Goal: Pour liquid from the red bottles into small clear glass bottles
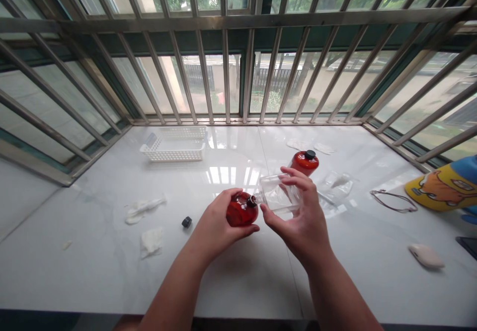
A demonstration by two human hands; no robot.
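Note:
My left hand (223,219) is wrapped round a red-amber bottle (241,212) with a dark neck, held over the white surface. In my right hand (301,209) is a clear plastic bottle (278,192), lying sideways between thumb and fingers. Its neck points left and meets the mouth of the red bottle; whether liquid is passing cannot be made out. A small black cap (187,221) lies left of my left hand. Behind my right hand stands a second red bottle (303,162) with a black cap on it.
A white perforated basket (173,154) stands at the back left. Crumpled tissues (151,242) lie at the left. On the right are clear plastic packaging (337,184), a cord loop (393,202), a pale rounded case (426,256) and a yellow-and-blue bottle (441,184). Metal bars (246,72) close off the back.

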